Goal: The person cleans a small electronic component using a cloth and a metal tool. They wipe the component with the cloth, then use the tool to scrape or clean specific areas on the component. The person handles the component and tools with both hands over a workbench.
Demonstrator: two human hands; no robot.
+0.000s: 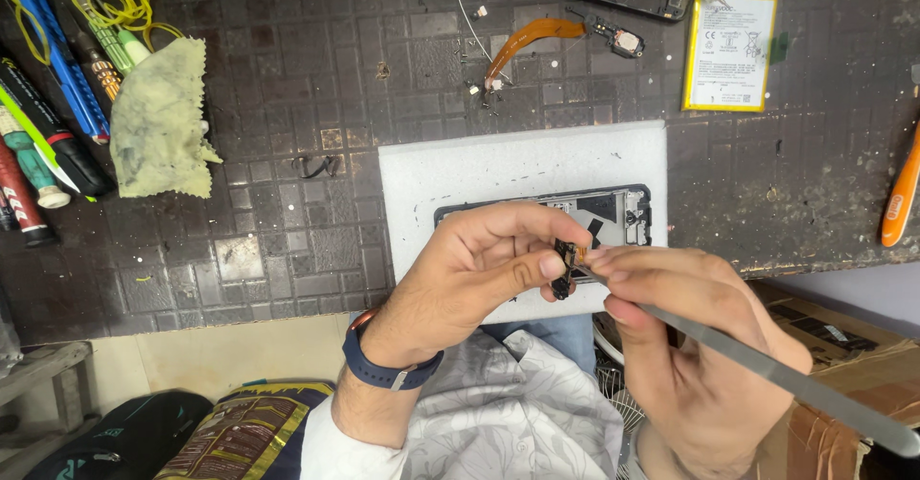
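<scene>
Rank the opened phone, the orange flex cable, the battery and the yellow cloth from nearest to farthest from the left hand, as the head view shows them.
From the left hand:
1. Opened phone, just behind the fingers on the white pad.
2. Orange flex cable, farther up the mat.
3 and 4. Battery, far upper right, and yellow cloth, far upper left: too close to call.

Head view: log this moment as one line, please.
left hand: pinches small black part | right hand: holds metal tweezers, tips at part | below: opened phone frame on white foam pad

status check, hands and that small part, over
Left hand pinches small black part. Right hand holds metal tool at it. Nothing blocking.
</scene>
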